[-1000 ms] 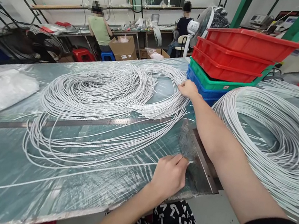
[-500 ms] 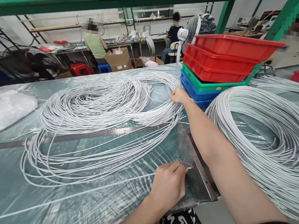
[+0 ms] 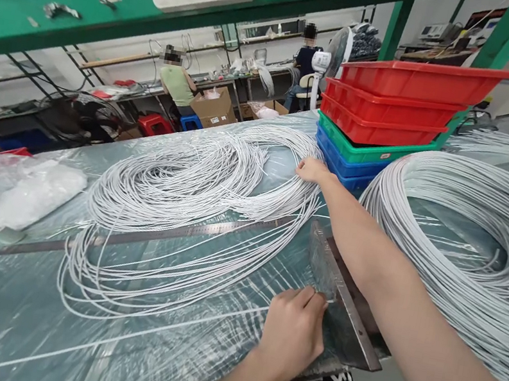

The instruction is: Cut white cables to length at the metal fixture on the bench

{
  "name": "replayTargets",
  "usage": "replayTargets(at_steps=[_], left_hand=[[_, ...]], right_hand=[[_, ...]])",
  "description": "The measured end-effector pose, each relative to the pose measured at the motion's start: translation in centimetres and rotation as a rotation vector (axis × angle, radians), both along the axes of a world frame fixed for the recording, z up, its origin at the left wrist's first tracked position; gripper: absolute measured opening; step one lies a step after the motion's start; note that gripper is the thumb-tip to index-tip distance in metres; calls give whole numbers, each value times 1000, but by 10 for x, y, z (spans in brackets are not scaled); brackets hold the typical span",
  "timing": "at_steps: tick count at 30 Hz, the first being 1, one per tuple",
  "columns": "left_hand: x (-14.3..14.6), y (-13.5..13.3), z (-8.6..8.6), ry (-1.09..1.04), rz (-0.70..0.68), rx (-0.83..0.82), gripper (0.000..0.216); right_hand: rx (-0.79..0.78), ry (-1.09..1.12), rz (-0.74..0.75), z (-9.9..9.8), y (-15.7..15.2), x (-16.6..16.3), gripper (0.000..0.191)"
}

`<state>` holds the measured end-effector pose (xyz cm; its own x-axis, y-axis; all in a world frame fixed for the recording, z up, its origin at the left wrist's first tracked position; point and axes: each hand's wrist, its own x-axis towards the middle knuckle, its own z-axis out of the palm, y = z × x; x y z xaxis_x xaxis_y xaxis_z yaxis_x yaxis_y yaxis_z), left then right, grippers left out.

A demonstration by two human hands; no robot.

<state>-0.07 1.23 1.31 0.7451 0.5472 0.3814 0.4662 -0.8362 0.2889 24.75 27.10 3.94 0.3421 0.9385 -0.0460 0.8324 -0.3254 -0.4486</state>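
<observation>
One white cable (image 3: 112, 341) runs as a straight slant across the near part of the table (image 3: 20, 307), its right end inside the left hand (image 3: 293, 330). That hand is closed, thumb and fingers pinched on the cable, with a short tip poking out just beside an upright metal plate (image 3: 341, 315). The right hand (image 3: 310, 170), well apart from the left, reaches farther out; its fingers curl against the right side of a loop of cables (image 3: 277, 201), and I cannot tell whether any strands are gripped.

That loop overlaps a larger coil (image 3: 122, 194) to its left. Looser strands (image 3: 74, 277) bow out nearer the person, lying partly over a steel ruler (image 3: 206, 228).

For moving, the widest open surface lies left of the left hand, on both sides of the straight cable. To the right, the plate's edge hems that hand in; the table's front edge runs close below. The right hand has a stack of crates (image 3: 394, 113) just behind it and a thick coil on the right (image 3: 422, 238) beside its forearm. A plastic bag (image 3: 19, 197) sits at far left.
</observation>
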Motion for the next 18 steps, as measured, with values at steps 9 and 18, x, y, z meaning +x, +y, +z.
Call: replayTargets(at_steps=[9,18], left_hand=[[0,-3,-3,-6,17,-30,12],[1,-6,-4,8,23,-47,13]], right_hand=[[-78,-11,38,1,-2,-3,29],[-86,-37,74,0,-4,-4,38]])
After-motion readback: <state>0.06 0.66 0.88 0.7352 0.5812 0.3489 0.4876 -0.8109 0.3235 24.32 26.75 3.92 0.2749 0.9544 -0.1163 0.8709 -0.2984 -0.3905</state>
